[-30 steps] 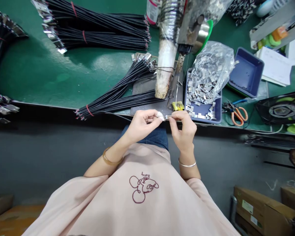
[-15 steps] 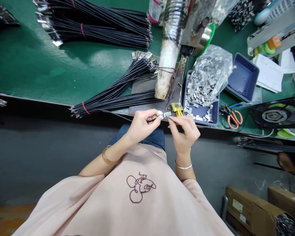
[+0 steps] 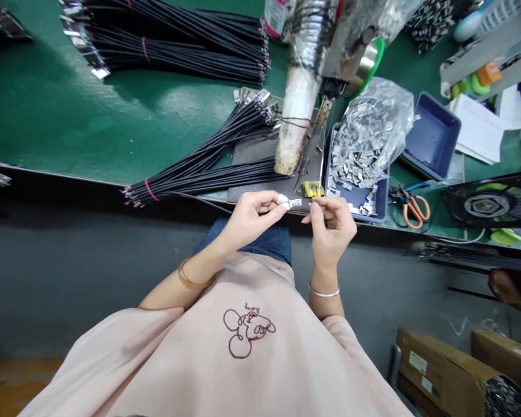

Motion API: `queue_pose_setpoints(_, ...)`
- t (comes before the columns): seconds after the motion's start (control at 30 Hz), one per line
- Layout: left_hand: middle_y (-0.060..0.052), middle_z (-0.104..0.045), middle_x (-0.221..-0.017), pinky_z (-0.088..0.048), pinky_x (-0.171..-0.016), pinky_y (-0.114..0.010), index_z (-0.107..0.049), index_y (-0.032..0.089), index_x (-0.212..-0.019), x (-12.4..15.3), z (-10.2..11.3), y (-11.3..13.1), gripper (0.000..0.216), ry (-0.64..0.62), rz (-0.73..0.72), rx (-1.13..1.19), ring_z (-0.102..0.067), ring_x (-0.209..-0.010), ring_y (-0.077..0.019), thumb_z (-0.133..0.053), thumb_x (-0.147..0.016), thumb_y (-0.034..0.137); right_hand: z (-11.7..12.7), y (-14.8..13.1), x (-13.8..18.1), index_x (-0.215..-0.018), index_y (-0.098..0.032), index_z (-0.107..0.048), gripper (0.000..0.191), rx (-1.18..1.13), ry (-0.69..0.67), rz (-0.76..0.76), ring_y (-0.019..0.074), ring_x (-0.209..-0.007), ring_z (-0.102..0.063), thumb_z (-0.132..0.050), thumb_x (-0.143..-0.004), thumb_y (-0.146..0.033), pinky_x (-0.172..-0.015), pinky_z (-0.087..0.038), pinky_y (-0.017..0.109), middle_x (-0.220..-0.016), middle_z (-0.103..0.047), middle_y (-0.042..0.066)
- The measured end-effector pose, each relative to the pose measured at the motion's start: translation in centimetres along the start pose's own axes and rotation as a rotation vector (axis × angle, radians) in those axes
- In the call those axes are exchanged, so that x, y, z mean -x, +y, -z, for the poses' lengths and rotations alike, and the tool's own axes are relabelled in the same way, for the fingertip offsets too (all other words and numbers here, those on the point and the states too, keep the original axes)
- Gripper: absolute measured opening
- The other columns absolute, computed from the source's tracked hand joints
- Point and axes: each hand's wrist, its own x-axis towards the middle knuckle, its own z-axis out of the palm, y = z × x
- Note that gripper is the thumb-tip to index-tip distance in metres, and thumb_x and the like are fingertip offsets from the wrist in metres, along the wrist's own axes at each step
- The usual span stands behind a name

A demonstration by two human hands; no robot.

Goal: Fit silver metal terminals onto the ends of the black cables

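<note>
My left hand [image 3: 249, 217] is closed in a pinch on a thin black cable with a small metal shell [image 3: 294, 203] at its tip, held just in front of the bench edge. A white wrap covers one fingertip. My right hand [image 3: 332, 223] is a little to the right, fingers curled and pinched near a yellow piece [image 3: 313, 189] on the dark work plate [image 3: 260, 156]; what it holds is too small to name. A blue tray of metal shells [image 3: 358, 194] lies just beyond it.
Bundles of black cables [image 3: 208, 168] lie on the green bench [image 3: 69, 127], more at the back [image 3: 178, 46]. A wrapped machine head [image 3: 304, 87] hangs over the plate. An empty blue tray [image 3: 432, 136], orange scissors [image 3: 412, 208], a fan [image 3: 488, 202] and cardboard boxes [image 3: 443, 365] are to the right.
My right hand has drawn away from the metal shell and shifted right toward the yellow piece. My left hand still holds the cable with the shell. The view shifted slightly.
</note>
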Motion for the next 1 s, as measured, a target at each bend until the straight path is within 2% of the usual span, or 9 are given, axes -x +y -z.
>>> queue_pose_setpoints(0.1, -0.001, -0.065, -0.07, -0.046, -0.061, -0.018, -0.072, 0.012, -0.079, -0.3, 0.0, 0.0, 0.015, -0.004, 0.027, 0.071, -0.055, -0.062, -0.0074, -0.07, -0.082, 0.027, 0.1, 0.1, 0.1, -0.091, -0.024, -0.065, 0.003, 0.069, 0.053, 0.136, 0.0097, -0.068, -0.068, -0.066, -0.09, -0.021, -0.061, -0.057, 0.025, -0.084, -0.065, -0.003)
queue_pose_setpoints(0.17, -0.001, -0.067, -0.072, -0.048, -0.064, -0.019, -0.072, 0.012, -0.079, -0.5, -0.1, 0.0, 0.015, -0.009, 0.044, 0.096, -0.057, -0.064, -0.0081, -0.071, -0.081, 0.027, -0.1, 0.0, 0.1, -0.09, -0.024, -0.065, 0.007, 0.139, 0.011, 0.258, 0.0149, -0.088, -0.073, -0.067, -0.088, -0.017, -0.073, -0.062, 0.03, -0.092, -0.073, 0.0)
queue_pose_setpoints(0.23, -0.002, -0.068, -0.073, -0.049, -0.065, -0.019, -0.072, 0.012, -0.077, -0.7, -0.1, 0.0, 0.016, -0.006, 0.058, 0.112, -0.059, -0.065, -0.0086, -0.073, -0.079, 0.028, -0.4, -0.1, 0.1, -0.091, -0.023, -0.065, 0.008, 0.173, -0.033, 0.31, 0.0177, -0.099, -0.074, -0.066, -0.088, -0.015, -0.08, -0.064, 0.034, -0.103, -0.076, 0.003)
queue_pose_setpoints(0.63, -0.001, -0.063, -0.066, -0.047, -0.054, -0.02, -0.067, 0.016, -0.072, -1.7, -0.6, -0.2, 0.023, 0.069, 0.053, 0.101, -0.059, -0.061, -0.0107, -0.08, -0.077, 0.034, -1.3, 0.2, -0.4, -0.089, -0.022, -0.063, 0.004, 0.124, -0.047, 0.211, 0.0173, -0.097, -0.077, -0.062, -0.09, -0.019, -0.073, -0.065, 0.03, -0.11, -0.078, 0.005)
queue_pose_setpoints(0.8, 0.0, -0.061, -0.064, -0.046, -0.056, -0.021, -0.067, 0.016, -0.073, -1.8, -0.6, 0.1, 0.02, 0.081, 0.045, 0.086, -0.058, -0.06, -0.01, -0.079, -0.077, 0.031, -1.2, -0.3, -0.9, -0.086, -0.022, -0.065, 0.007, 0.146, -0.042, 0.24, 0.0193, -0.103, -0.076, -0.063, -0.09, -0.016, -0.08, -0.065, 0.034, -0.106, -0.079, 0.004)
queue_pose_setpoints(1.0, 0.001, -0.058, -0.064, -0.046, -0.058, -0.021, -0.066, 0.013, -0.074, -1.6, -0.4, 0.1, 0.014, 0.028, 0.086, 0.051, -0.054, -0.06, -0.0088, -0.071, -0.082, 0.024, -0.7, -0.3, -0.5, -0.084, -0.024, -0.059, 0.014, 0.087, -0.114, 0.241, 0.0147, -0.091, -0.077, -0.064, -0.087, -0.011, -0.085, -0.065, 0.029, -0.119, -0.076, 0.006)
